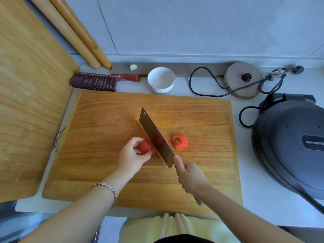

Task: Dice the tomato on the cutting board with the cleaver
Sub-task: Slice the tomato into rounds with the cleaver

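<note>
A wooden cutting board lies flat on the counter in front of me. My left hand pinches a red tomato piece near the board's middle. My right hand grips the handle of a cleaver, whose dark blade stands on edge right against the held piece, on its right side. A second tomato piece, cut face up, lies apart to the right of the blade. The blade hides whatever sits directly behind it.
A white bowl stands just behind the board, with a brush to its left and a garlic clove. A kettle base with a cord and a dark electric cooker sit right. A larger wooden board leans at left.
</note>
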